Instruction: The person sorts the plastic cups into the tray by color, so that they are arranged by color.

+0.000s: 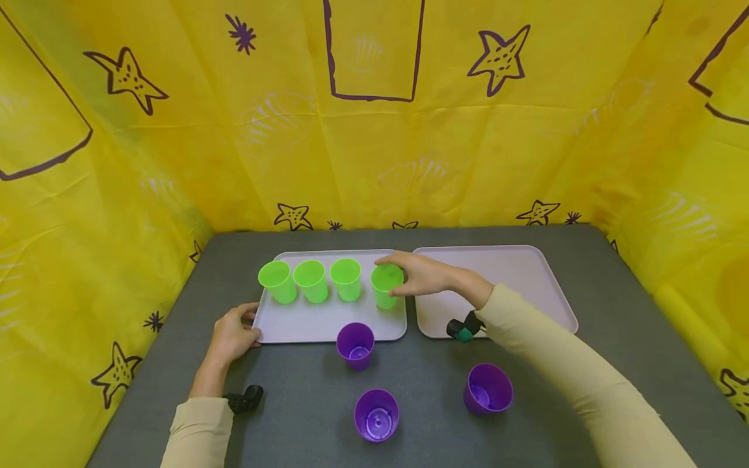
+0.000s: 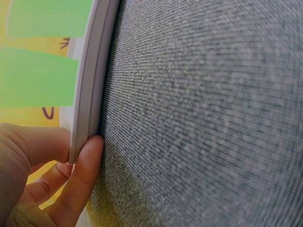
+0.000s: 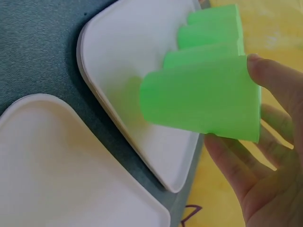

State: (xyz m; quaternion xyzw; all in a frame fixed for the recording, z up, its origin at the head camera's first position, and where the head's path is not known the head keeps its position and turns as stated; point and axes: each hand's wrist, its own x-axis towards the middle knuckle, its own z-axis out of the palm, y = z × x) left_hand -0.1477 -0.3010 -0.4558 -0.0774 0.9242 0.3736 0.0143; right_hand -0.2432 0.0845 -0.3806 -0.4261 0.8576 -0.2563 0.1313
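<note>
My right hand [image 1: 424,274] grips a green cup [image 3: 203,97] between thumb and fingers, over the right part of the left tray [image 1: 316,328]. The cup is upright; in the right wrist view, its base appears close to the tray surface, but whether it touches cannot be told. Three more green cups, a left one [image 1: 279,286], a middle one [image 1: 313,285] and a right one [image 1: 346,283], stand in a row along that tray. At the tray's front left corner, my left hand [image 1: 233,333] pinches the rim [image 2: 85,104].
Beside the left tray lies a second pale tray [image 1: 497,260], a narrow gap between them. In front stand three purple cups: one [image 1: 355,351] near the left tray, one [image 1: 377,416] nearer me, one [image 1: 488,390] to the right. A yellow patterned cloth [image 1: 374,143] surrounds the grey table [image 1: 304,403].
</note>
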